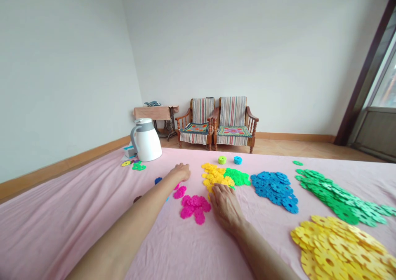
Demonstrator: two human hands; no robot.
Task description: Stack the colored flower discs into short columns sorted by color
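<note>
My left hand reaches across the pink cloth, left of the small yellow flower-shaped discs. Its fingers are bent down and together, and whatever they may hold is hidden. My right hand lies at the near edge of that yellow pile with its fingers stretched over it. Magenta discs lie between my forearms, with another small magenta group closer to my left arm. Small green discs adjoin the yellow ones. A dark blue disc shows beside my left forearm, which partly covers other pieces.
Larger blue discs, green discs and yellow discs spread over the right side. Two short stacks, lime and blue, stand farther back. A white jug stands at the back left near loose green discs.
</note>
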